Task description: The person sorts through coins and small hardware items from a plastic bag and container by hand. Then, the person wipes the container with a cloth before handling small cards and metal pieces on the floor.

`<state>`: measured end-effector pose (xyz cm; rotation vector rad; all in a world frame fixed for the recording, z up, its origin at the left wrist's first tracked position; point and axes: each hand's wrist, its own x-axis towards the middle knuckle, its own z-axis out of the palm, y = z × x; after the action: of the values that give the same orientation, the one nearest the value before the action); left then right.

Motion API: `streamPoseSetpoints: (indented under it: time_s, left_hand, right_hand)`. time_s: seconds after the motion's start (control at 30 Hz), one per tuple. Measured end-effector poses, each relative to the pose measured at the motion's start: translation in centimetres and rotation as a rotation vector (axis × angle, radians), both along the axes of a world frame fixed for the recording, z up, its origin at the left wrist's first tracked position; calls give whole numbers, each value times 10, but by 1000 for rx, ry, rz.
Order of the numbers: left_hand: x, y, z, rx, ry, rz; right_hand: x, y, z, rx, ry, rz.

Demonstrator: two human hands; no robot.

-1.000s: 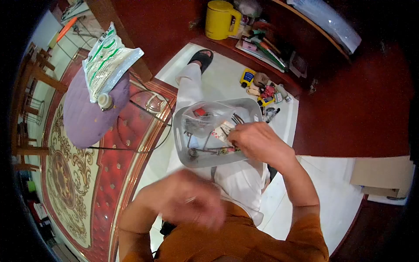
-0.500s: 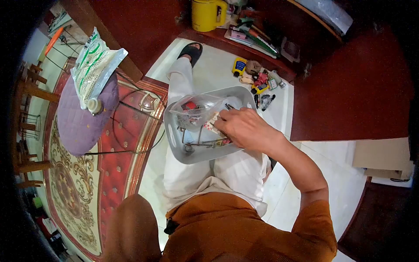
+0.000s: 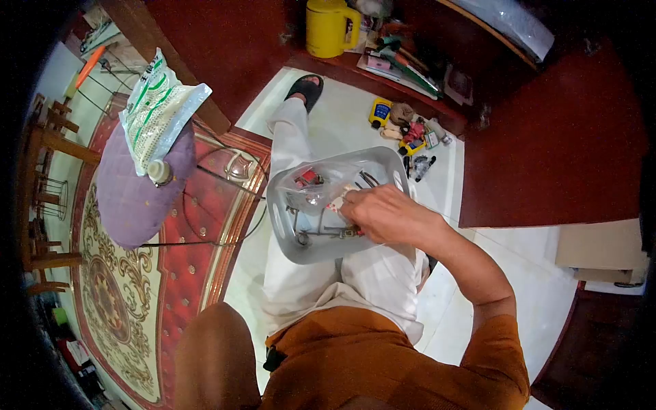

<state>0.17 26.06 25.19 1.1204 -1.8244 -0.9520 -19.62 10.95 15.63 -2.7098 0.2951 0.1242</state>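
Now the left hand is gone from view, leaving only the right hand [image 3: 386, 213] at three o'clock over the grey basin [image 3: 321, 253], curled at the patterned card [image 3: 336, 205] near centre; its grip, I can't tell.

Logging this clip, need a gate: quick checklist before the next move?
1. Bin open side up over the lap: ok.
2. Right hand at the bin: ok, over its right side.
3. Right hand's grip on the patterned card: cannot tell, fingertips are partly hidden.
4. Left hand in view: not ok, out of frame.
5. Clear bag out of the bin: not ok, it's inside.
6. Yellow bottles outside the bin: ok, on the floor.
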Motion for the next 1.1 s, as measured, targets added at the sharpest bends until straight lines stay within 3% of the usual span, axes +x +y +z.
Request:
streamPoseSetpoints:
  time_s: [0.17,0.27,0.37,0.5,0.6,0.73,0.87,0.97,1.1]
  left_hand:
    - [-9,-10,-18,-41,-58,140]
    - [-13,-15,-26,-53,-79,190]
    - [-19,-18,-34,-65,-98,233]
    - [-29,-19,-47,-68,-113,276]
    - [-35,-21,-56,-49,-108,290]
    - [-40,-21,-64,5,-72,270]
    - [-40,-13,-65,181,56,135]
    - [-14,0,-31,327,280,-157]
    - [22,11,5,282,466,-528]
  right_hand:
    - [-4,-1,48,272,-74,-98]
    - [-5,0,67,452,-529,-293]
    - [12,-1,78,361,-722,-436]
    - [29,2,79,219,-766,-381]
    - [6,-7,87,173,-597,-418]
    - [-17,-7,69,-67,7,-247]
    - [-21,8,45,-169,136,-136]
    - [-16,11,44,-162,141,-56]
    - [-14,1,24,-147,57,22]
